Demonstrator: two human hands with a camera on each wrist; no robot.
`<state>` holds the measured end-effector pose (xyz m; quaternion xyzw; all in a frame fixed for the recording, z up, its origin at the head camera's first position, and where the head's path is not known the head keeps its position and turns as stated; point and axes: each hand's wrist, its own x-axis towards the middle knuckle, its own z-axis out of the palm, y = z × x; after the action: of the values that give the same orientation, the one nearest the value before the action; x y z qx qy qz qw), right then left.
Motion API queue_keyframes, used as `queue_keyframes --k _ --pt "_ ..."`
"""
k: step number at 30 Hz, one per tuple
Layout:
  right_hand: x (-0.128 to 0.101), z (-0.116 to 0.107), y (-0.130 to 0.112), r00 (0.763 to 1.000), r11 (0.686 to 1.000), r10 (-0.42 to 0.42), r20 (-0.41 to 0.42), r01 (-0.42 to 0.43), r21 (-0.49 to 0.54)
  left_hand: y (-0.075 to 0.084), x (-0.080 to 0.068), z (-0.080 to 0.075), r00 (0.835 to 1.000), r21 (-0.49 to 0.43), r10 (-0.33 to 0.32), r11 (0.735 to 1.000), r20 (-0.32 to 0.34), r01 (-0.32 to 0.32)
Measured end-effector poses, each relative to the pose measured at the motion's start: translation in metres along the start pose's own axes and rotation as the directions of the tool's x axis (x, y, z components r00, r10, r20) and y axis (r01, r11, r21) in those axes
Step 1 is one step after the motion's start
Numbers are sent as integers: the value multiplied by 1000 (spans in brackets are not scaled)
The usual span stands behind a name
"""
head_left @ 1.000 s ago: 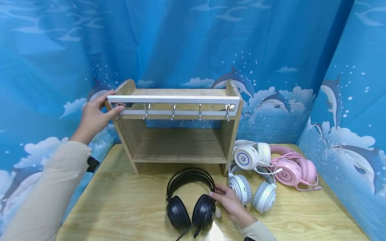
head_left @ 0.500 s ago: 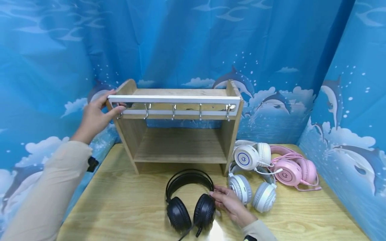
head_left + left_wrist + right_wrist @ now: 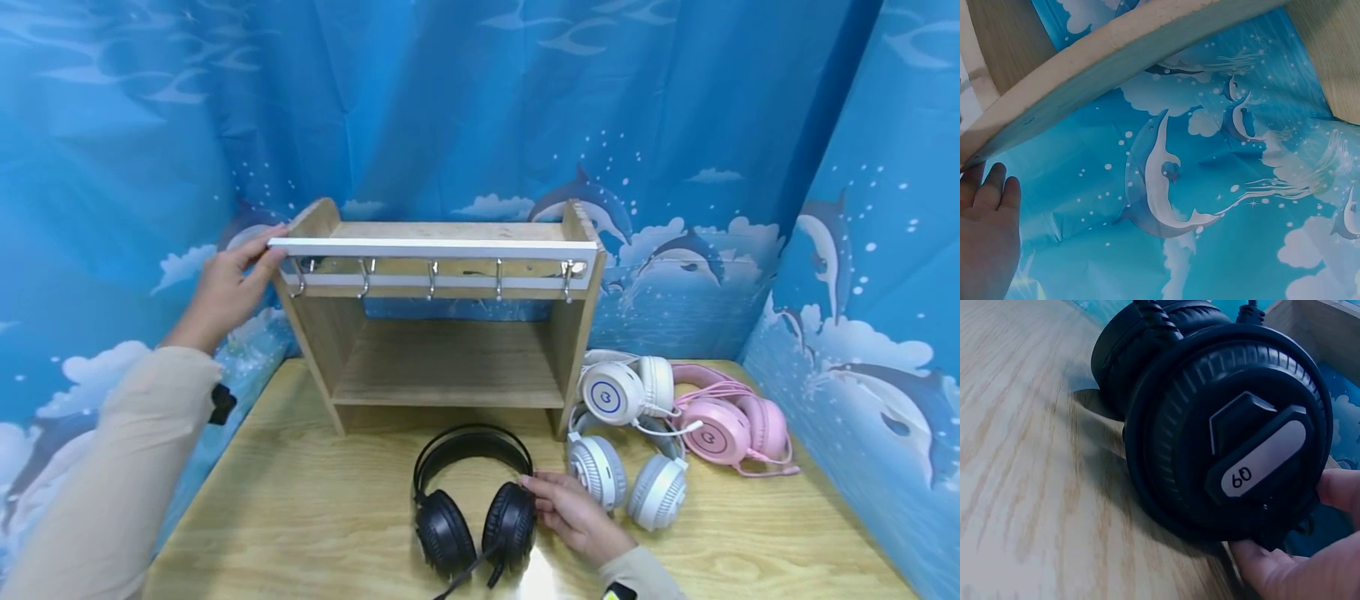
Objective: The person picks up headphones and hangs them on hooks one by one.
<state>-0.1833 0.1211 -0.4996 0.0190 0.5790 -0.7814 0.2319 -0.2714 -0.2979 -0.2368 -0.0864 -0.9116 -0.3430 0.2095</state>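
Fingers (image 3: pixel 534 485) on black headset (image 3: pixel 474 500) (table-flat)

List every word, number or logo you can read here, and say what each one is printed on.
"60": reads so, seen upside down, on the pale label on the outer cup of the black headset, which the right hand holds.
A round blue ring logo: on the cup of the white headset, too small to make out.
Pink headset, wooden rack: no text visible.
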Motion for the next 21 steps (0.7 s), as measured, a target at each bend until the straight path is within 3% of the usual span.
queue_keyframes --k 4,11,21 --pt "-1 -3 1 999 999 -35 35 35 -13 -2 0 0 1000 7 13 1000 -26 -13" --pt "-5 -4 0 993 996 -94 76 95 -4 -7 1 -5 1000 -105 3 994 26 0" --pt "-9 4 -9 989 989 -142 46 144 -32 -9 5 -4 1000 -75 6 997 20 -4"
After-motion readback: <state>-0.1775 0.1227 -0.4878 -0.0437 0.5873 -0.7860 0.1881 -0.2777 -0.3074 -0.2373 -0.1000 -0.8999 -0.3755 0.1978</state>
